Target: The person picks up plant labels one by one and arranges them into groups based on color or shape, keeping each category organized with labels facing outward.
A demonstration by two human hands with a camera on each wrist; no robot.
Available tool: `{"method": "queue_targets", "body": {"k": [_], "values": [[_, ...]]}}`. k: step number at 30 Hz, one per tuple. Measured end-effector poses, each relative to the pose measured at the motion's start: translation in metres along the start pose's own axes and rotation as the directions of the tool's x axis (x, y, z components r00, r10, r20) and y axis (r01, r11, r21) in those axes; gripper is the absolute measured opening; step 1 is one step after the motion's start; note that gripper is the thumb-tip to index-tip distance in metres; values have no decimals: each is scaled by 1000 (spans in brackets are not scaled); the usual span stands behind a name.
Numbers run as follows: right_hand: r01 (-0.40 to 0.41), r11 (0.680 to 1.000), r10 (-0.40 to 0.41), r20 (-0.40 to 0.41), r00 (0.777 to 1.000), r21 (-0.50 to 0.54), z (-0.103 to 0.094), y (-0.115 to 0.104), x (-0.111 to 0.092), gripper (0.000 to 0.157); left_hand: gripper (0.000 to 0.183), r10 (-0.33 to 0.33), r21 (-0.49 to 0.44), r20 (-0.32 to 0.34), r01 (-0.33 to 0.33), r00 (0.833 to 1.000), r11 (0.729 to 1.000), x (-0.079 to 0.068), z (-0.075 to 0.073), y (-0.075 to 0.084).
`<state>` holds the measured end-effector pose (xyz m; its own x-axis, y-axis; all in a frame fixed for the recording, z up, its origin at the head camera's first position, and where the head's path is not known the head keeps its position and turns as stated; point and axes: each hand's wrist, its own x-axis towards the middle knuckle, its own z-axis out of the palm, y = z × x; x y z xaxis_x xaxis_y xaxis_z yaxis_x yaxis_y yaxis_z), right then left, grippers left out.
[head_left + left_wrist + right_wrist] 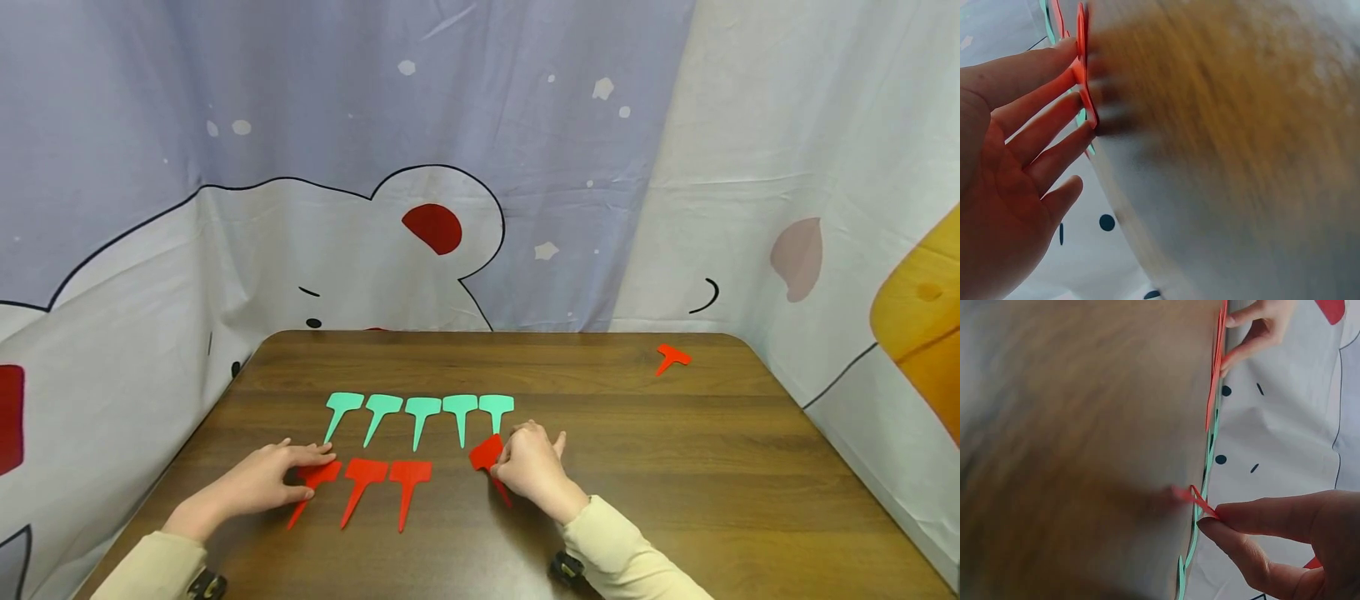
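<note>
My right hand (pixel 536 467) pinches a red T-shaped plant label (pixel 487 452) between thumb and forefinger, its stem slanting down to the right. In the right wrist view the label (pixel 1200 503) shows edge-on at the fingertips. With fingers spread and fairly straight, my left hand (pixel 258 479) touches the leftmost red label (pixel 321 473) on the table. Beside that one lie two more red labels, a middle one (pixel 366 472) and a right one (pixel 410 472), stems toward me. Behind them runs a row of several green T-shaped labels (pixel 423 407).
A wooden table (pixel 675 492) carries everything. One more red label (pixel 672 356) lies alone near the far right corner. A patterned curtain (pixel 555 167) hangs behind the table and along both sides.
</note>
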<state>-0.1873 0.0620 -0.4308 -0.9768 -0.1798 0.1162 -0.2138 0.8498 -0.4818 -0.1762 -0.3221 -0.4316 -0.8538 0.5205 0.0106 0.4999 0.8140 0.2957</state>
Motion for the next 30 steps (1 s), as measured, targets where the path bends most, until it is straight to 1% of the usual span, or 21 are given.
{"method": "queue_targets", "body": {"k": [6,11,15,19,30], "values": [[7,1000,-7,-6,1000,-12,5,-8,-2,33,51,-10,2,8,10,1000,1000,0,-1,1],[12,999,-13,-13,1000,-46,8,-15,-3,35,51,-6,3,5,6,1000,1000,0,0,1],[22,998,-23,-15,1000,-60,11,-22,-4,32,51,-1,0,-3,1,1000,1000,0,1,0],[27,997,-28,-15,999,-66,14,-27,-4,31,51,12,20,-19,-11,1000,1000,0,2,-2],[13,995,-13,-2,1000,-95,20,-37,-3,29,51,-11,5,-1,11,1000,1000,0,1,-1]]}}
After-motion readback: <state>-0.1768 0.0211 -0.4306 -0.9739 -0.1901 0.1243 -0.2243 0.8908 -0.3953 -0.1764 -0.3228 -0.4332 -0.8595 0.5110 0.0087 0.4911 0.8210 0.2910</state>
